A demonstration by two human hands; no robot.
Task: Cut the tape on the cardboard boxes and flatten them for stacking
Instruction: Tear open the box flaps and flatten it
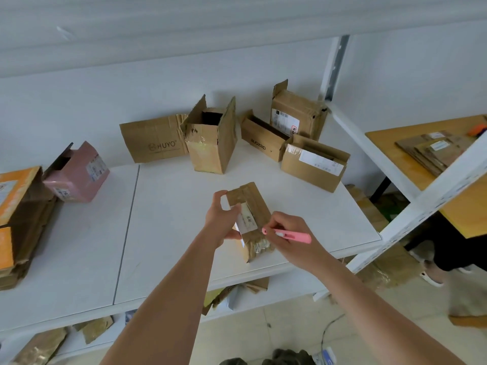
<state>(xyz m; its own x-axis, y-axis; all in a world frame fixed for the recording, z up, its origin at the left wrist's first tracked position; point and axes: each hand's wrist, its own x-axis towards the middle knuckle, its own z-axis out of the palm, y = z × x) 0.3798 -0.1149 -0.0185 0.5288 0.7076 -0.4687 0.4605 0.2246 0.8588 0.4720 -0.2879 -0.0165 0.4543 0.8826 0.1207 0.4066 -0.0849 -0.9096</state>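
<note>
1. Location: the small taped box is held just above the bench, near its front edge and toward the right-hand end.
2. Grip, left: the left hand has fingers and thumb curled round the box's left side, from the far top corner down to the near lower edge.
3. Grip, right: the right hand is closed round a pink cutter, held pen-fashion. Its tip meets the box's right face just beside the white label.
4. Risk, injury: the tip points toward the left hand's thumb, which lies close by. A slip on glossy tape would likely carry the cutter into it.
5. Risk, control: the box is held clear of the bench, so cutting pressure may twist it in the grip and pull the cut off the seam.
6. Risk, incomplete cut: tape is wound in several crumpled layers at the near end; one pass may not sever it, and the box would then resist flattening.
7. Condition: brown cardboard, narrow and oblong, creased, heavily taped on top and near end, still sealed.
8. Remaining work: five opened brown boxes stand toward the back edge, not yet flattened.
</note>
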